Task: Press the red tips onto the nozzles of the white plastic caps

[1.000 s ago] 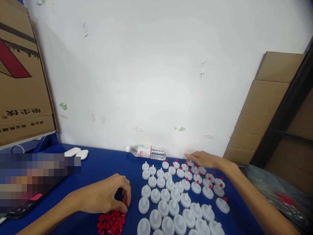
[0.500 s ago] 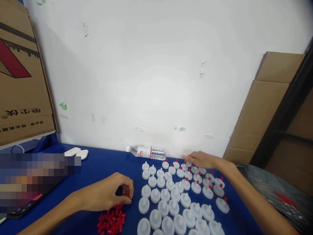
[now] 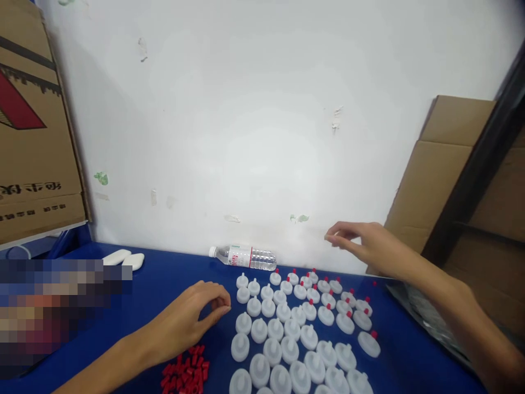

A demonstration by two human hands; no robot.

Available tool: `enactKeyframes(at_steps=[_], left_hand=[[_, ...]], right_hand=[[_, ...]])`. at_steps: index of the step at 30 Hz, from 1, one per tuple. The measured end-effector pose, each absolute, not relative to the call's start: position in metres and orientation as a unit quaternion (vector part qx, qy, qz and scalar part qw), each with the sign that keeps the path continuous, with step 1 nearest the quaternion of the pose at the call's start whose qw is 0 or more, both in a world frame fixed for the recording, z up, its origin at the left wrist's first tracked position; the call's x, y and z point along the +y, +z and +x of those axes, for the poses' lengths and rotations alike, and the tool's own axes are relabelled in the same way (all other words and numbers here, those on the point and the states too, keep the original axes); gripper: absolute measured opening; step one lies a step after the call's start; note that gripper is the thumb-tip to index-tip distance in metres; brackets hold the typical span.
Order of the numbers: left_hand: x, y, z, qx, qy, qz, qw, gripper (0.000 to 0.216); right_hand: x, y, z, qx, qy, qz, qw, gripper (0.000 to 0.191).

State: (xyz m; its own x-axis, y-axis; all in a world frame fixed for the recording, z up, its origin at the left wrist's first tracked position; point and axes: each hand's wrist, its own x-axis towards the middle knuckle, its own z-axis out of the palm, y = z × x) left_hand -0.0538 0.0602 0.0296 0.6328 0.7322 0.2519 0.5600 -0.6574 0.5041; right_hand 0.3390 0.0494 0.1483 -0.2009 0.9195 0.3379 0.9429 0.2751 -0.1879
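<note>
My left hand [image 3: 197,314] hovers above the blue tabletop, its thumb and fingers closed in a pinch; whatever lies between the tips, if anything, is hidden. Just below it is a pile of small red caps [image 3: 186,372]. To its right stand many white round discs with a short spout, such as one bare white disc [image 3: 260,330]. Those toward the back and right wear red caps, like the capped white disc [image 3: 326,314]. My right hand [image 3: 361,241] is raised in front of the wall, above the back discs and touching none, thumb and fingertips pinched. I cannot make out anything in it.
A water bottle [image 3: 246,257] lies along the wall. Two white oval items [image 3: 123,259] lie at the back left, near a blurred-out patch. Cardboard stands at left [image 3: 33,137] and right [image 3: 430,186]. A plastic bag [image 3: 426,317] is by the right edge.
My right hand has lifted off the back discs and moved up and right. My left hand has risen from the red caps, slightly toward the discs. The view has shifted a little.
</note>
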Motion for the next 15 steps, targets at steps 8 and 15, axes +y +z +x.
enactKeyframes(at_steps=[8,15], left_hand=[[0.057,0.021,-0.051,0.293,0.314,0.902,0.038,0.016],[0.055,0.013,-0.047,0.246,0.381,0.891,0.007,0.023]], right_hand=[[-0.040,0.035,0.343,-0.720,-0.050,-0.675,0.155,0.039],[-0.039,0.012,0.339,-0.742,-0.014,-0.635,0.217,0.027]])
